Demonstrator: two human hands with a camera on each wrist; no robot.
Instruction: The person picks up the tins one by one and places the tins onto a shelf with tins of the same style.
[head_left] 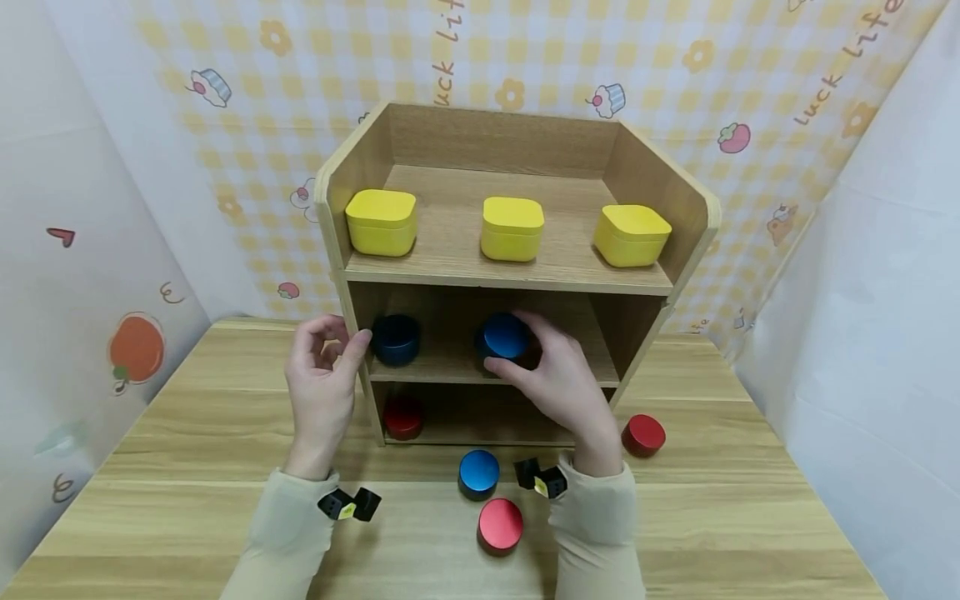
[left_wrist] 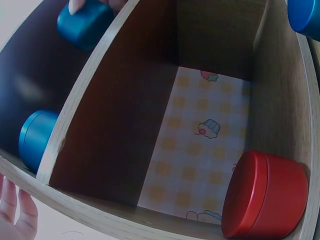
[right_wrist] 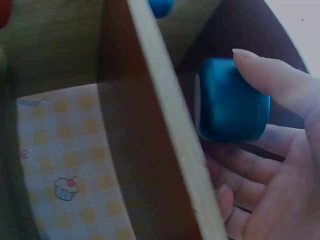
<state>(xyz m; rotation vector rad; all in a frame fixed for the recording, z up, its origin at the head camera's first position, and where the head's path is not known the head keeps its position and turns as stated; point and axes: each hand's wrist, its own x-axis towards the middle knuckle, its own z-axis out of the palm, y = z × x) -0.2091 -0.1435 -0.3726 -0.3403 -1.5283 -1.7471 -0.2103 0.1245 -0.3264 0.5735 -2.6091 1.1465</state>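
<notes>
My right hand (head_left: 558,371) grips a blue round tin (head_left: 504,335) in the middle compartment of a wooden shelf unit (head_left: 480,285). In the right wrist view, the thumb presses one side of that tin (right_wrist: 232,100) and the fingers lie under the other. My left hand (head_left: 324,379) is beside the unit's left side wall, fingers loosely bent and empty, thumb tip right at the wall's front edge. Just inside that wall, a second blue tin (head_left: 396,340) stands on the middle shelf. Below it, a red tin (head_left: 403,417) sits at the left of the bottom compartment.
Three yellow boxes with rounded corners, left (head_left: 381,222), middle (head_left: 512,229) and right (head_left: 632,236), line the top shelf. On the table (head_left: 187,467), a blue tin (head_left: 478,475) and a red tin (head_left: 500,527) stand in front; another red tin (head_left: 643,436) is at the right.
</notes>
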